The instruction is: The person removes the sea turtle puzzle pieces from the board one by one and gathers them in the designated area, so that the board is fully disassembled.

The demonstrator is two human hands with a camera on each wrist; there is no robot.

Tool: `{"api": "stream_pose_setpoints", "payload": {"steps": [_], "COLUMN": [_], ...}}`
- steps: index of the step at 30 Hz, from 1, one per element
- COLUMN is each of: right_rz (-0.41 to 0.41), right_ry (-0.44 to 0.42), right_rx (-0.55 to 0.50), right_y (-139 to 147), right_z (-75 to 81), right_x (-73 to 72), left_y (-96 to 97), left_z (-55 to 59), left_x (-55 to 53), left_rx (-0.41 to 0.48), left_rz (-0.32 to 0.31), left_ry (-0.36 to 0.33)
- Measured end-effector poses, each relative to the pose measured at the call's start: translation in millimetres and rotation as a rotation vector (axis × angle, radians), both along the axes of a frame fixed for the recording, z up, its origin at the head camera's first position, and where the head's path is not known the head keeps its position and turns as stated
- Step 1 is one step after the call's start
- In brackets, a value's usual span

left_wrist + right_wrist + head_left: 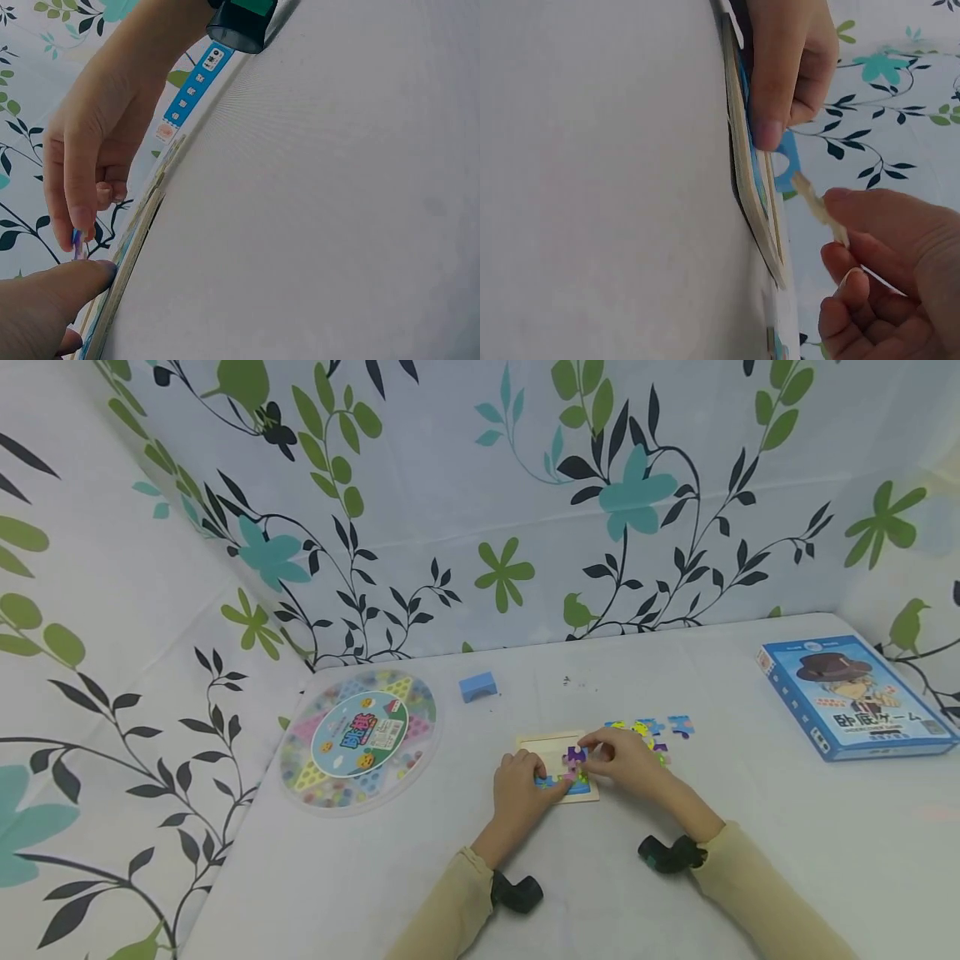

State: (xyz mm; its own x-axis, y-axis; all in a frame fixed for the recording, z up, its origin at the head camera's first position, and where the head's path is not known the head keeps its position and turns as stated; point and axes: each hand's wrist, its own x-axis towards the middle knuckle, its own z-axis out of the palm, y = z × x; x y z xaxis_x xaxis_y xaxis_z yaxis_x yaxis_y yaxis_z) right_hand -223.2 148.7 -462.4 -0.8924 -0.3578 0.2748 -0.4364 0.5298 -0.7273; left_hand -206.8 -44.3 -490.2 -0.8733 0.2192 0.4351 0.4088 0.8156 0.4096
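One purple puzzle piece (575, 754) is pinched in the right hand's (624, 762) fingers above one wooden tray (547, 747), where the left hand (519, 783) rests, thumb and fingers apart. Around it on the tabletop (600, 902): partly hidden loose pieces (681, 725), one block (478, 687), one game board (360, 734), one box (855, 700).

Wooden puzzle tray (552, 747): part-hidden by left hand (519, 787). Loose jigsaw pieces (655, 727): partly behind right hand (624, 764). Sleeves (765, 889): cropped below.
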Motion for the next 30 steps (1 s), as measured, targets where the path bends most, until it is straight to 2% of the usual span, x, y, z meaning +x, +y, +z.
{"api": "stream_pose_setpoints", "payload": {"steps": [3,10,13,17,20,26,30], "right_rz": [-0.014,0.017,0.003,-0.035,-0.045,-0.084,-0.08], "right_ry": [0.019,0.083,0.122,0.162,0.157,0.141,0.147], "right_rx": [0.011,-0.001,0.005,0.023,0.029,0.051,0.073], "right_y": [4.7,15.5,23.8,38.2,50.4,79.4,97.9], "right_z": [7.8,24.0,26.5,25.1,22.3,15.1,10.3], "right_x": [-0.5,0.0,-0.8,-1.8,-0.1,8.3,15.3], "left_y": [-0.5,-0.7,-1.3,-3.7,-5.6,-6.6,-5.0], "left_z": [-1.0,-1.2,-1.0,-1.3,-3.0,-3.7,-1.4], "left_x": [-1.0,-0.1,0.4,2.3,4.2,5.0,5.7], "left_rx": [0.009,0.033,0.029,0.026,0.025,0.029,0.027], "left_rz": [0.005,0.014,0.007,-0.009,-0.003,0.003,-0.003], "left_ry": [0.008,-0.05,-0.056,-0.062,-0.074,-0.083,-0.092]}}
